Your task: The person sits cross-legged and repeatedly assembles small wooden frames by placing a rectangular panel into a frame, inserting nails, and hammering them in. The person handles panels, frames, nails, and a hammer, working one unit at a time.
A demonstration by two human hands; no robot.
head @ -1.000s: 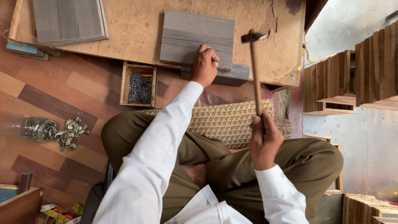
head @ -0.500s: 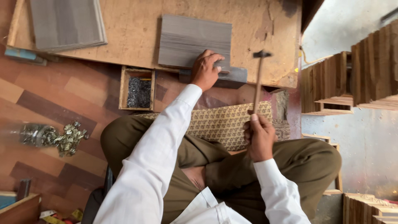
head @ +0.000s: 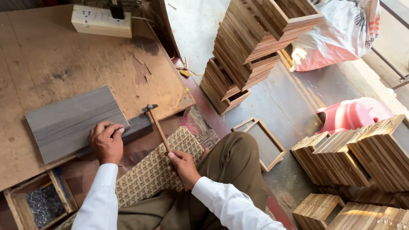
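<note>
The fingers of the right hand (head: 184, 165) wrap tight around the lower end of a hammer (head: 156, 125), whose wooden handle runs up and away from the person, leaning a little to the left, long axis roughly from the lap toward the board. Its dark metal head sits at the far end, lying across the handle and resting on or just above the near edge of the grey panel (head: 74, 121). The left hand (head: 105, 140) presses down on that panel's near right corner, fingers bent close together with the tips pinched at the edge; whether they pinch a nail there I cannot tell. The panel lies flat with its long axis running left to right, tilted slightly upward to the right, on the worn plywood work board (head: 64, 64), close to that board's near edge. Judging by this, the nailing along the panel's near edge is under way, not finished. At the near left corner sits a small wooden box of nails (head: 40, 204). A patterned cushion (head: 157, 166) lies under the right forearm. Stacks of wooden frames (head: 251, 47) stand to the right on the floor
</note>
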